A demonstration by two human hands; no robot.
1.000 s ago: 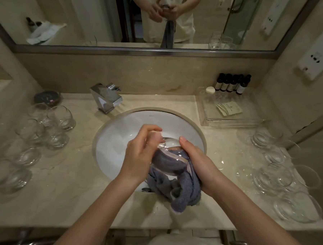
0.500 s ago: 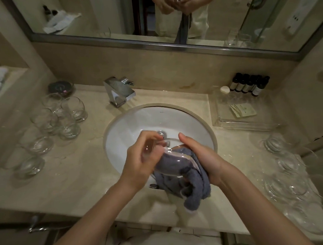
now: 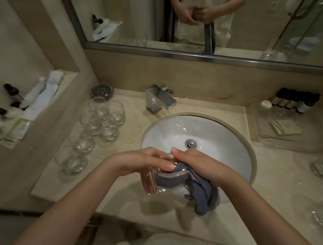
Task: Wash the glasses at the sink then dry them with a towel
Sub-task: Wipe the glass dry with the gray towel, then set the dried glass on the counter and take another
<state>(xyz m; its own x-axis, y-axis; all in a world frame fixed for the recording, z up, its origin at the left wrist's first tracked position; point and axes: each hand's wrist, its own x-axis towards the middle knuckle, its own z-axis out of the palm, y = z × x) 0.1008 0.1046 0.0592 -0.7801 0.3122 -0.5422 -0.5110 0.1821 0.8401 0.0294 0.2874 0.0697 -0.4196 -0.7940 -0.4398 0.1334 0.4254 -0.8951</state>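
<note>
The beige marble counter [image 3: 124, 205] runs wall to wall with a round white sink basin [image 3: 209, 127] sunk into its middle and a chunky chrome faucet [image 3: 160, 100] at the back edge. Near the counter's left edge sits a cluster of clear round glass tumblers [image 3: 99, 125]; more glasses [image 3: 322, 170], blurry, sit along the right edge. Over the sink's front rim, the person's left hand [image 3: 146, 160] is curled around a clear glass tumbler [image 3: 160, 180] lying on its side, base toward the left. The right hand [image 3: 198, 163] grips a blue-grey towel [image 3: 203, 191], part of it stuffed inside the glass and the rest hanging below.

Looks like the drying step. To do it well she'd probably want to twist the glass one way and the towel the other, push the cloth right down to the base, and keep a firm hold since wet glass is slippery over a hard basin.
</note>
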